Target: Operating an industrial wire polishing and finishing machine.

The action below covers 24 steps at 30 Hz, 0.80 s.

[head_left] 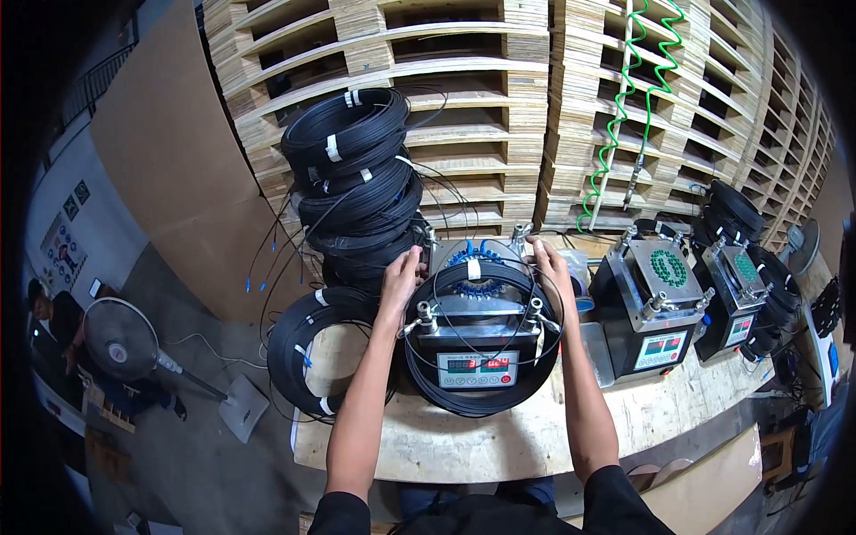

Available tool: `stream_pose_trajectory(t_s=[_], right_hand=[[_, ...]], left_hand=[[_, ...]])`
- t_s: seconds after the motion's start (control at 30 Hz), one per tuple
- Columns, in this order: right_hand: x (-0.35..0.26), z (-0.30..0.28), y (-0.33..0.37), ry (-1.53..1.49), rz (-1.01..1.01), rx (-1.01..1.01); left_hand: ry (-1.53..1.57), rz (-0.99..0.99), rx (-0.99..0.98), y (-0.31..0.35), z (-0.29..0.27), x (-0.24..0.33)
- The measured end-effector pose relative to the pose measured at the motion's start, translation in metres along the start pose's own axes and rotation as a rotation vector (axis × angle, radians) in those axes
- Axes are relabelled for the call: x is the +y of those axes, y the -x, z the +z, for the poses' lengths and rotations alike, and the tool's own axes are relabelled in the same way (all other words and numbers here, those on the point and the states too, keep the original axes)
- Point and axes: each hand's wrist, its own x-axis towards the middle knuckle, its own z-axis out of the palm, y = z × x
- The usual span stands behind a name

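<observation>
A black benchtop polishing machine (431, 346) with a red digital display (481, 364) stands before me. Blue connectors (473, 287) form a ring on its metal top. A coil of black cable (480, 406), bound with white tape, is draped around the machine's front and over its top. By the back left corner post (430, 237), my left hand (403, 278) has its fingers curled; what they hold is hidden. At the opposite side, my right hand (553, 267) has its fingers stretched beside the back right corner post (520, 235).
A tall stack of black cable coils (361, 205) rises at the back left, with another coil (290, 357) on the wooden table (464, 450). Two similar machines (654, 303) (736, 290) stand to the right. Wooden pallets (473, 116) line the back; a green spiral hose (611, 134) hangs there.
</observation>
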Motion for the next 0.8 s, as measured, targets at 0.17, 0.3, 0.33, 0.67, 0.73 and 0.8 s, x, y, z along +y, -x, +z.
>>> stream_pose_trajectory(t_s=[0.17,0.3,0.33,0.67,0.73,0.8], right_hand=[[-0.002,-0.002,0.002,0.005,-0.012,0.008],[-0.004,-0.001,0.003,0.022,-0.023,-0.001],[-0.003,-0.003,0.003,0.024,-0.021,0.001],[0.008,-0.002,-0.003,0.052,-0.069,-0.031],[0.009,-0.003,-0.003,0.036,-0.053,-0.026],[0.007,-0.002,-0.003,0.041,-0.058,-0.029]], left_hand=[[-0.026,-0.037,-0.066,0.005,0.007,0.006],[-0.091,0.0,-0.065,-0.006,-0.001,-0.005],[-0.073,-0.02,-0.076,-0.005,0.0,-0.005],[-0.043,-0.029,-0.065,-0.006,-0.006,-0.004],[-0.046,-0.047,-0.064,-0.004,-0.002,-0.001],[-0.051,-0.062,-0.059,-0.003,-0.002,0.0]])
